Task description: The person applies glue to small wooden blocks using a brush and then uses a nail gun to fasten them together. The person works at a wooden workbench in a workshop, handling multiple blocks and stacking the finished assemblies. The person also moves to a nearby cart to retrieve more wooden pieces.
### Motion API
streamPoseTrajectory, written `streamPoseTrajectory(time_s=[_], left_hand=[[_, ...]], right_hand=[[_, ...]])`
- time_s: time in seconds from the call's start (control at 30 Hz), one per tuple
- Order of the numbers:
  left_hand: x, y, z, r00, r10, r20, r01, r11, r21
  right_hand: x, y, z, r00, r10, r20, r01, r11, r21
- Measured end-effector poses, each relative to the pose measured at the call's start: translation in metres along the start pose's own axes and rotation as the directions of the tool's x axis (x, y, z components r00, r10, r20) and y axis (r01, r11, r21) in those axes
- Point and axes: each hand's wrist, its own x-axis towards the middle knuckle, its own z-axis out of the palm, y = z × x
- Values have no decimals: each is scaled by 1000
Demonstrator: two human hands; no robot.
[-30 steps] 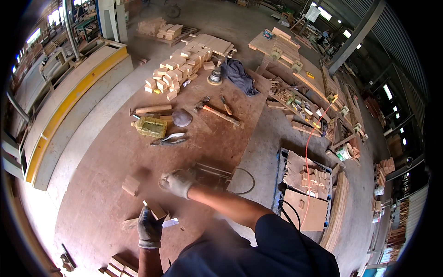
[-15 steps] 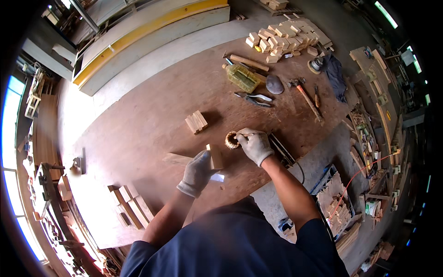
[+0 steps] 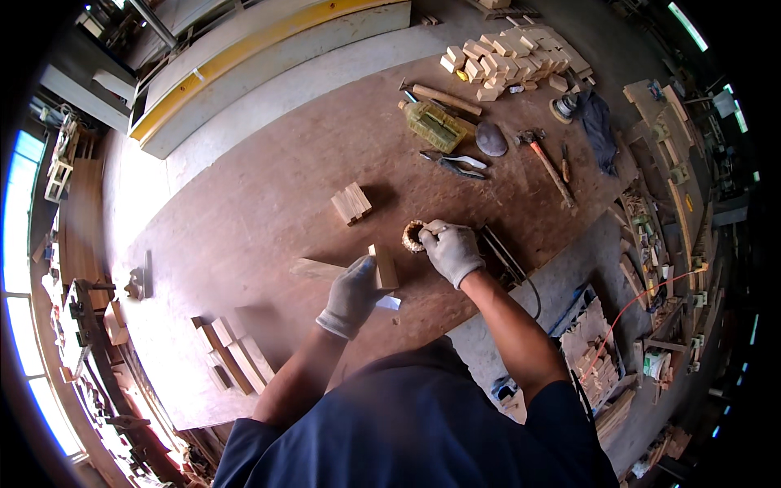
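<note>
My left hand [image 3: 350, 301], in a grey work glove, grips a pale wooden block [image 3: 383, 266] held on end above the bench. Close to its right, my right hand [image 3: 452, 252], gloved too, has its fingers drawn together at the rim of a small round container [image 3: 410, 237] with a crusted, light edge. Whatever those fingertips may hold is too small to make out. A thin tapered wooden piece [image 3: 316, 269] lies just left of the held block, partly behind my left hand. Farther off sits a striped wooden block [image 3: 351, 203].
Pliers [image 3: 455, 165], a yellowish plastic bottle [image 3: 434, 126], a dark rounded stone-like thing [image 3: 490, 139] and a hammer [image 3: 550, 167] lie farther away. Stacked blocks [image 3: 504, 63] fill the far right. Wooden strips [image 3: 232, 355] lie left; a metal-framed tool [image 3: 503, 256] is beside my right wrist.
The whole view has shifted slightly, moving the bench items a little up and right in the picture. Both hands keep nearly the same places, the left still gripping the wooden block.
</note>
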Motion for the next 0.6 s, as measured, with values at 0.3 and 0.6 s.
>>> streamPoseTrajectory(time_s=[0.3,0.6], left_hand=[[1,2,4,1000,4,9,-4,1000,17],[11,-4,-8,999,44,1,-44,994,100]], right_hand=[[-10,34,27,993,39,-109,-5,956,293],[-21,18,14,991,68,-112,-19,921,390]])
